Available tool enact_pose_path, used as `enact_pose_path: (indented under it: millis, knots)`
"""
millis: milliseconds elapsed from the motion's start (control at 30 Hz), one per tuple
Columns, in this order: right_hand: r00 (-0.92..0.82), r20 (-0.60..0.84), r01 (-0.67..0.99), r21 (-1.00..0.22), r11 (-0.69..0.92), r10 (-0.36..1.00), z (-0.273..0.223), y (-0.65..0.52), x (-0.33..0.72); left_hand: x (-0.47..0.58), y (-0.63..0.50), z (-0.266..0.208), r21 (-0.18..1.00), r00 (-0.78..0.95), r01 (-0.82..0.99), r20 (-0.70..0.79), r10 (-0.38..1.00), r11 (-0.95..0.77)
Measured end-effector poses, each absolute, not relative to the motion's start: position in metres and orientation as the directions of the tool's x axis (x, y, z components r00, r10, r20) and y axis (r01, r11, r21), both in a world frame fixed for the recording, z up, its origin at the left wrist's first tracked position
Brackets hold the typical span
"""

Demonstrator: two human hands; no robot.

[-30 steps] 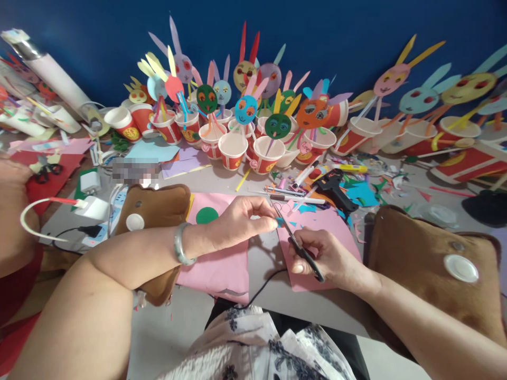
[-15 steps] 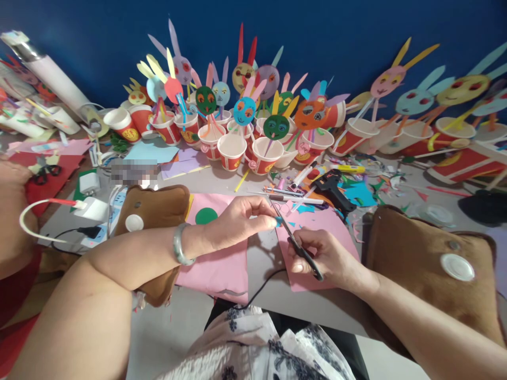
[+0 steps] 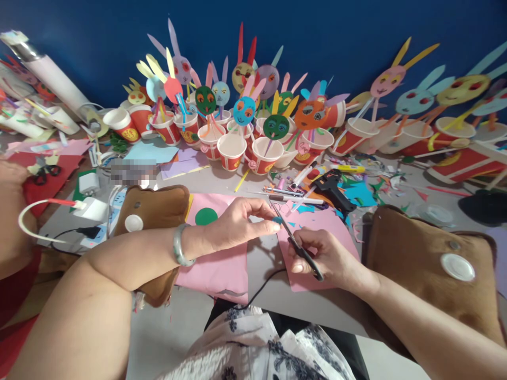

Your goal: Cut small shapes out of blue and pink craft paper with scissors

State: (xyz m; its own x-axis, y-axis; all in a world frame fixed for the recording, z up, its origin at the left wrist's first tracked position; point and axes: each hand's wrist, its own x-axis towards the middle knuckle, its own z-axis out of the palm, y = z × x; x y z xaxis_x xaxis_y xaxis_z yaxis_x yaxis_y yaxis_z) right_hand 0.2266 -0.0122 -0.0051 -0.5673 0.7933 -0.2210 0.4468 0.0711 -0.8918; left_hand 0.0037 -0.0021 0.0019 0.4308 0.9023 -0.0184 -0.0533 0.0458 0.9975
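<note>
Between the thumb and fingertips of my left hand is pinched a small piece of blue paper. My right hand grips black-handled scissors, whose blades point up and left and meet the blue paper at my left fingertips. Pink paper sheets lie on the table under both hands. A green paper circle rests on the left sheet, beside my left wrist.
Paper cups holding paper rabbit faces line the back. A black glue gun lies among pens and paper scraps. Brown plush pouches flank the pink paper. At left are a power strip and another person's arm.
My left hand has shifted very slightly to the right along the scissor blades, with the blue paper turned a little. My right hand and the scissors stay almost in place.
</note>
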Motion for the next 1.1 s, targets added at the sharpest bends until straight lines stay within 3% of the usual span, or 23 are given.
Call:
enact_pose_path:
  millis: [1100]
  knots:
    - [-0.553,-0.243,0.462,-0.885,0.051,0.797,-0.0058,-0.0115,0.2296,0.0028,-0.0014,0.0008,0.998,0.406,-0.067,0.009,0.914,0.02]
